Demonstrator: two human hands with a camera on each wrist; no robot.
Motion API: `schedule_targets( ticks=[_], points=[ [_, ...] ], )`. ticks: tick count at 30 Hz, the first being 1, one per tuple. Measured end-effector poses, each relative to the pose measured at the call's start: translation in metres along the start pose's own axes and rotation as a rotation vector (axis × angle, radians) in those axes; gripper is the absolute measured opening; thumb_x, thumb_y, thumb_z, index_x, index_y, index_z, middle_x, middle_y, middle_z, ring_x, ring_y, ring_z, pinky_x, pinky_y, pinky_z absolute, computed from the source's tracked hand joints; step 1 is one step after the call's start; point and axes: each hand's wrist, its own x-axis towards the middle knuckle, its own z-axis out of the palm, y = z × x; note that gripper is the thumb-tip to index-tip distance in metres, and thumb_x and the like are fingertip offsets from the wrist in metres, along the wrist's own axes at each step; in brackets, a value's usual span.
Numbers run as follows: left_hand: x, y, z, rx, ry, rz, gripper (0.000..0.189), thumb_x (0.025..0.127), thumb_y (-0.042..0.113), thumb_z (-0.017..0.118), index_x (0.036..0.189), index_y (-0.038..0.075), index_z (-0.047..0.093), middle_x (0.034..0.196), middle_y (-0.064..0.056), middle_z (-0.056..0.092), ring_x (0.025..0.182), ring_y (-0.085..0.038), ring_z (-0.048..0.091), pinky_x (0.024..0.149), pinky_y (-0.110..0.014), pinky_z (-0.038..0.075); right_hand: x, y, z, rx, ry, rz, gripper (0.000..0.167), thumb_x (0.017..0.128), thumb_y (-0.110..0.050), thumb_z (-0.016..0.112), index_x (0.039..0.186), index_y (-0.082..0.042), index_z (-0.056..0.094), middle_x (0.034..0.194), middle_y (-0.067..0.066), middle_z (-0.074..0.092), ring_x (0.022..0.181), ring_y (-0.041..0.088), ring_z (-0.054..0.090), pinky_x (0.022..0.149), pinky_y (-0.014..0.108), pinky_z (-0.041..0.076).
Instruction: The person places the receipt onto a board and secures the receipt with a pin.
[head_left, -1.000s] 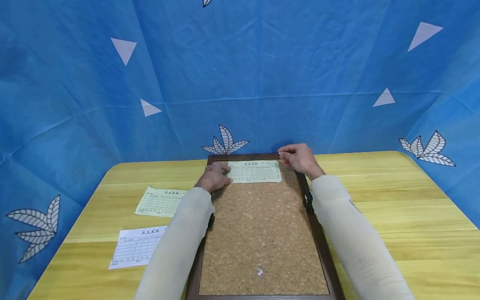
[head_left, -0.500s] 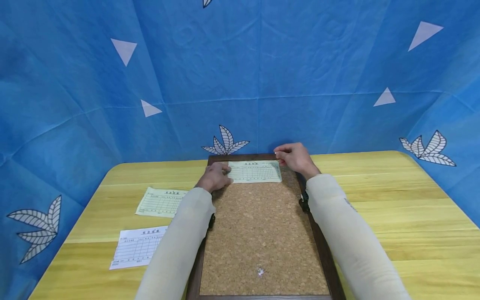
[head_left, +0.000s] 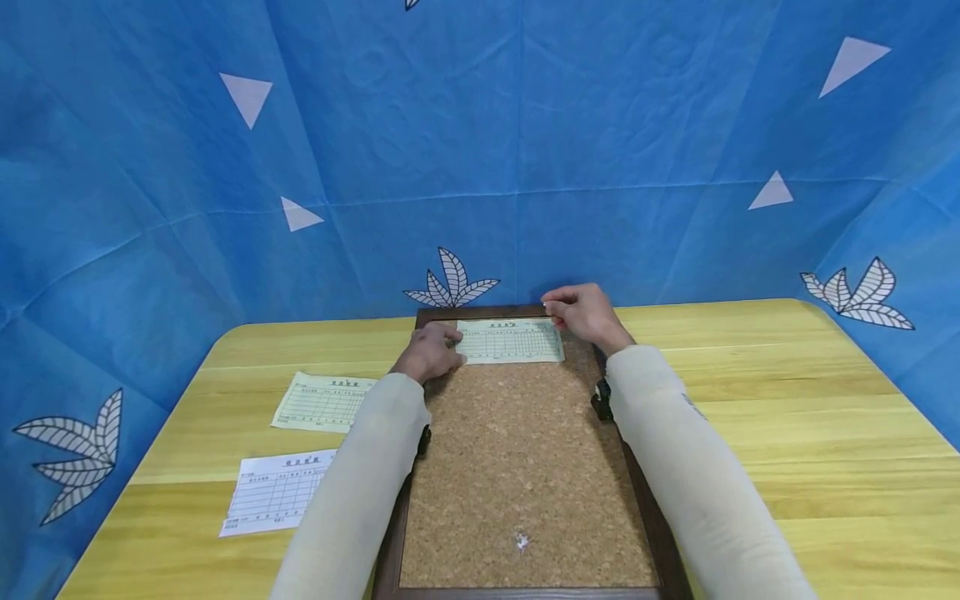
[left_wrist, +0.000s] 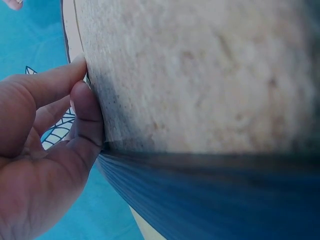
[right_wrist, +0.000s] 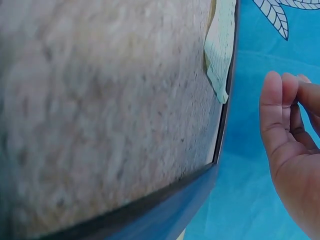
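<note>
Green slip at the cork board's top edge; left end partly covered by the left hand, print too small to read. Left hand's thumb and finger rest there, slightly apart. Right hand pinches a tiny white thing, too small to identify; this hand is cut off in the right-wrist view.

Against one second ago, right hand has shifted left along the board's top edge, towards the slip; slip and left hand unmoved.

Left sleeve hides the right ends of a second slip, also green, and a white slip, both on the table beside the board's left edge. Whitish patch near the board's bottom edge. Blue cloth behind the table's far edge.
</note>
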Motion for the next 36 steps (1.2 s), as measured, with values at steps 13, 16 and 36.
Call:
schedule_targets(
  ticks=[13, 16, 36],
  points=[
    [0.0, 0.002, -0.001, 0.005, 0.002, -0.013, 0.044, 0.095, 0.009, 0.069, 0.138, 0.011, 0.061, 0.153, -0.01, 0.042, 0.143, -0.031, 0.034, 0.11, -0.048, 0.038, 0.001, -0.005, 0.007, 0.021, -0.033, 0.032, 0.031, 0.105, -0.014, 0.054, 0.13, 0.0, 0.065, 0.105, 0.024, 0.066, 0.092, 0.032, 0.067, 0.081, 0.041, 0.056],
    [-0.001, 0.003, -0.001, 0.006, 0.0, -0.016, 0.044, 0.095, 0.01, 0.069, 0.138, 0.011, 0.061, 0.153, -0.009, 0.041, 0.143, -0.031, 0.033, 0.11, -0.048, 0.037, 0.002, -0.006, 0.009, 0.032, -0.034, 0.041, 0.031, 0.105, -0.015, 0.054, 0.13, -0.001, 0.065, 0.105, 0.023, 0.067, 0.091, 0.031, 0.067, 0.08, 0.041, 0.056],
    [-0.002, 0.002, -0.002, -0.002, -0.003, -0.009, 0.045, 0.095, 0.012, 0.07, 0.138, 0.011, 0.061, 0.152, -0.01, 0.043, 0.142, -0.032, 0.034, 0.109, -0.049, 0.037, 0.007, -0.015, 0.024, 0.098, -0.072, 0.073, 0.031, 0.105, -0.013, 0.054, 0.131, 0.001, 0.064, 0.115, 0.022, 0.065, 0.091, 0.024, 0.065, 0.084, 0.038, 0.056]
  ],
)
